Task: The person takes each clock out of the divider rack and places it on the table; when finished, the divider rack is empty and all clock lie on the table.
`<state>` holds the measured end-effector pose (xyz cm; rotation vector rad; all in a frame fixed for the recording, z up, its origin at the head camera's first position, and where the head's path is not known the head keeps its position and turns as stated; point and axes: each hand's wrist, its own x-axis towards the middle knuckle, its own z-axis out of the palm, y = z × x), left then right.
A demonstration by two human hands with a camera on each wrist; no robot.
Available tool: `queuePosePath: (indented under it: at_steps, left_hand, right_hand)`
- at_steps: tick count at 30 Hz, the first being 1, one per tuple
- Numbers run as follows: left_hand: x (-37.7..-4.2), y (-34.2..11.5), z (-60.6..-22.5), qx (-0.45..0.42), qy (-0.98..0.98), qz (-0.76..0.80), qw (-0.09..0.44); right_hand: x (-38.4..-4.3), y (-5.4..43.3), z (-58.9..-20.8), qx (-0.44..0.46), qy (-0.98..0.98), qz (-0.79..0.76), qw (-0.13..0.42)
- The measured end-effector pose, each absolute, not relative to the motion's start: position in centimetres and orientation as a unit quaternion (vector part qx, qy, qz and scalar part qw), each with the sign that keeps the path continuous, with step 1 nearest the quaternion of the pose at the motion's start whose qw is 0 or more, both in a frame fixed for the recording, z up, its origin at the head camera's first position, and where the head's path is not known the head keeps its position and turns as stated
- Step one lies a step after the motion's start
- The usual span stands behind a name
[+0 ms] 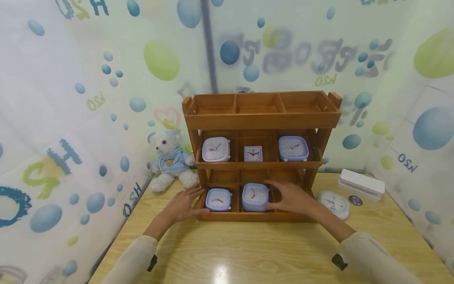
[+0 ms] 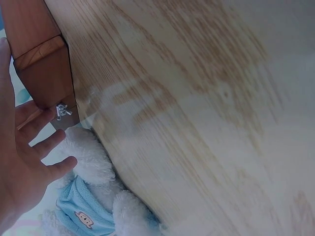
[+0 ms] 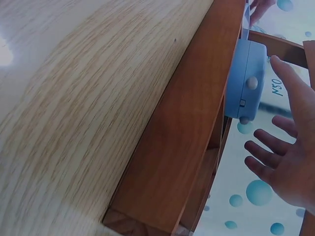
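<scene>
Hands (image 1: 182,205) (image 1: 292,200), fingers spread, flank two clocks (image 1: 218,200) (image 1: 255,198) (dials outward) in a shelf (image 1: 262,121), its long axis sideways.

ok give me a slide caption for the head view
Left hand at a brown wooden rack, right hand beside the pale-blue rounded-square clock in the middle of its bottom tier.

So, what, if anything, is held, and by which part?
Nothing: the right hand is open beside a blue clock, the left hand open at the rack.
</scene>
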<state>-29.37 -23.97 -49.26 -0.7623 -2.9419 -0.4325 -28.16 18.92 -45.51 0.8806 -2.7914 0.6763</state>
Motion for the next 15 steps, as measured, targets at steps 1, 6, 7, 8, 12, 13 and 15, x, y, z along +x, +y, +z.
queuePosePath:
  at_steps: [1,6,7,8,12,13,15]
  left_hand:
    - [-29.4,-23.9,-49.2,-0.249,-0.958,-0.141,0.036]
    - [-29.3,-23.9,-49.1,-0.250,-0.957,-0.142,0.037]
    - [-29.3,-23.9,-49.1,-0.250,-0.957,-0.141,0.038]
    - [-29.4,-23.9,-49.1,-0.251,-0.957,-0.140,0.038]
    - [-29.3,-23.9,-49.1,-0.254,-0.957,-0.137,0.042]
    - [-29.3,-23.9,-49.1,-0.254,-0.956,-0.137,0.043]
    - [-29.3,-23.9,-49.0,-0.255,-0.956,-0.137,0.042]
  right_hand:
    - [-28.3,18.7,-45.6,0.294,-0.926,0.225,0.068]
    - [-29.1,17.7,-46.1,0.305,-0.923,0.226,0.060]
    - [-29.2,17.5,-46.2,0.306,-0.923,0.225,0.059]
    - [-29.3,17.3,-46.3,0.306,-0.923,0.228,0.057]
    - [-29.7,16.5,-46.6,0.311,-0.920,0.234,0.051]
    - [-29.8,16.3,-46.7,0.312,-0.920,0.234,0.050]
    - [-30.0,16.0,-46.9,0.316,-0.919,0.231,0.047]
